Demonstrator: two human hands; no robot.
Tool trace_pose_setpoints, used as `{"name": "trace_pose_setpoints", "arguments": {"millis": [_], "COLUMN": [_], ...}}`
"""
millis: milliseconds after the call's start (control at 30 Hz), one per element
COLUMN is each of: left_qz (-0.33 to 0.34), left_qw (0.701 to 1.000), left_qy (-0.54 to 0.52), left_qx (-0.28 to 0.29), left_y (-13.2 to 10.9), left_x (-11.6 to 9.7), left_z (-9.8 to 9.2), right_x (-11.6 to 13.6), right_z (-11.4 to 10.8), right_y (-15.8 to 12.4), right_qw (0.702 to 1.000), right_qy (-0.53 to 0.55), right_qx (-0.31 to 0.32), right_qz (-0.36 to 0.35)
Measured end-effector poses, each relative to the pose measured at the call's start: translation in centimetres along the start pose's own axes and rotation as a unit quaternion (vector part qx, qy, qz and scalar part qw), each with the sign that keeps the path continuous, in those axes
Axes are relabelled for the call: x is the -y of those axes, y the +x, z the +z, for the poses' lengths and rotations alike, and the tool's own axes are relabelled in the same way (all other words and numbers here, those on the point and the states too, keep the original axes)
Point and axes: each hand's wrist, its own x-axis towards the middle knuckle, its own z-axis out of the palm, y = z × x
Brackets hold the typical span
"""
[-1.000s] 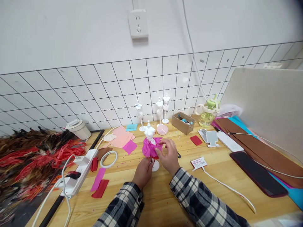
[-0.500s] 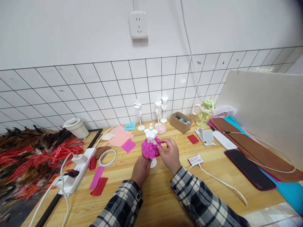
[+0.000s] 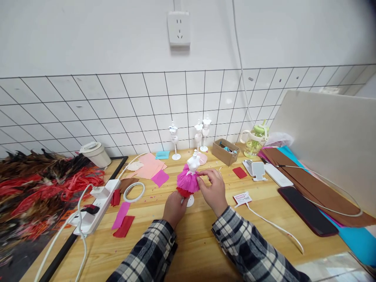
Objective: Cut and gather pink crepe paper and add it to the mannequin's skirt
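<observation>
A small white dress form (image 3: 193,162) leans to the right in front of me, dressed in a ruffled magenta paper skirt (image 3: 187,181) over a red layer (image 3: 184,192). Below the skirt, my left hand (image 3: 174,208) is closed around the form's lower part; its stand is mostly hidden, with part of the white base showing. My right hand (image 3: 214,189) pinches the skirt's right edge near the waist between thumb and fingertip. Behind stand several bare white dress forms (image 3: 174,139).
At left lie a tape roll (image 3: 134,192), magenta and red paper strips (image 3: 123,226), a power strip (image 3: 98,207) and feathers (image 3: 35,196). A cardboard box (image 3: 225,152), lidded cup (image 3: 256,141), phone stand (image 3: 258,171) and dark phone (image 3: 307,211) are on the right.
The dress form has tilted to the right, and more of the red layer shows beneath the magenta skirt. Both hands keep their hold. The camera view has shifted slightly.
</observation>
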Motion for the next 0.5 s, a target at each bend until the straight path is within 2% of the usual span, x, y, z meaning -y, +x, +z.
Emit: {"name": "trace_pose_setpoints", "arguments": {"millis": [133,333,500], "left_qz": [0.001,-0.009,-0.029], "left_qw": [1.000,1.000,0.998], "left_qy": [-0.010,0.010,0.050], "left_qx": [-0.001,0.011,0.026], "left_y": [0.0,0.0,-0.1], "left_x": [0.2,0.1,-0.4], "left_z": [0.1,0.0,-0.4], "right_x": [-0.2,-0.2,-0.8], "right_z": [0.2,1.0,1.8], "right_y": [-0.3,-1.8,-2.7], "right_qw": [1.000,0.997,0.999], "right_qy": [0.004,-0.003,0.004], "right_qx": [-0.009,-0.064,-0.036], "right_qz": [-0.006,-0.048,-0.024]}}
